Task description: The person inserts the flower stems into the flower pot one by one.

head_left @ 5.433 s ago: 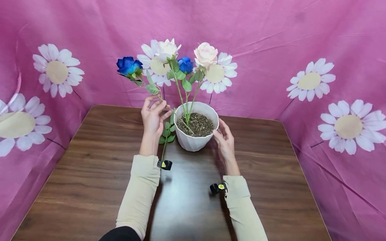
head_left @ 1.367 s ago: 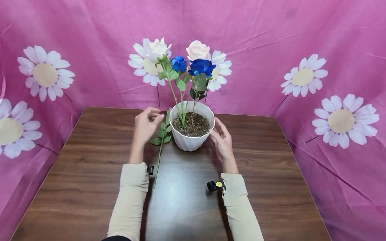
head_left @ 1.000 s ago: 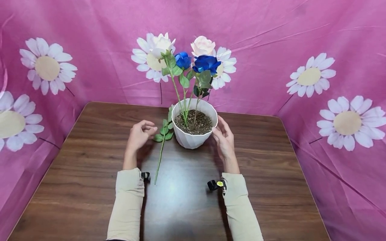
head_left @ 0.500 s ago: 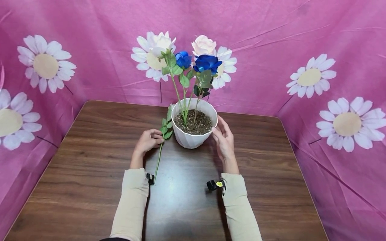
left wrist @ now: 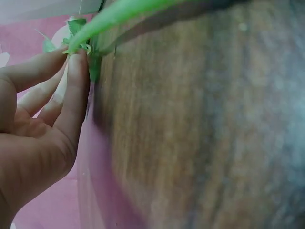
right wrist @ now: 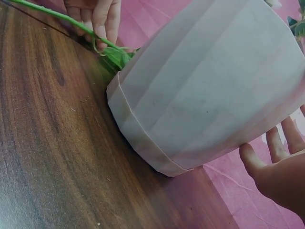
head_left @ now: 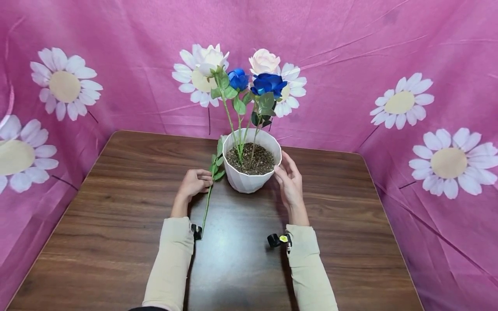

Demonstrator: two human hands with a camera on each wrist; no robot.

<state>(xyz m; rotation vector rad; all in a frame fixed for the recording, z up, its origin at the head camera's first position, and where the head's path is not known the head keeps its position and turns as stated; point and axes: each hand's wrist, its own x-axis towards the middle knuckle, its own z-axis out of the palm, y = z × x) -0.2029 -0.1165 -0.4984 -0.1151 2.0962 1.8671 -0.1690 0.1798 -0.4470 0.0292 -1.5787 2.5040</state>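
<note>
In the head view my left hand is low over the table, left of the pot. Its thumb and fingertips pinch the green stem of a leafy rose lying there; a pale bloom at its far end is mostly hidden. My right hand rests against the right side of the white faceted flower pot, thumb at the rim, fingers relaxed along the wall. Upright in its soil stand a white rose, a pale pink rose and two blue roses.
The brown wooden table spreads out around the pot. A pink curtain printed with large daisies hangs close behind it and along both sides. Each wrist carries a small black camera.
The larger blue rose, earlier in my left hand, now stands in the soil at the pot's right. My left hand has moved down and taken the lying rose's stem. My right hand stays at the pot.
</note>
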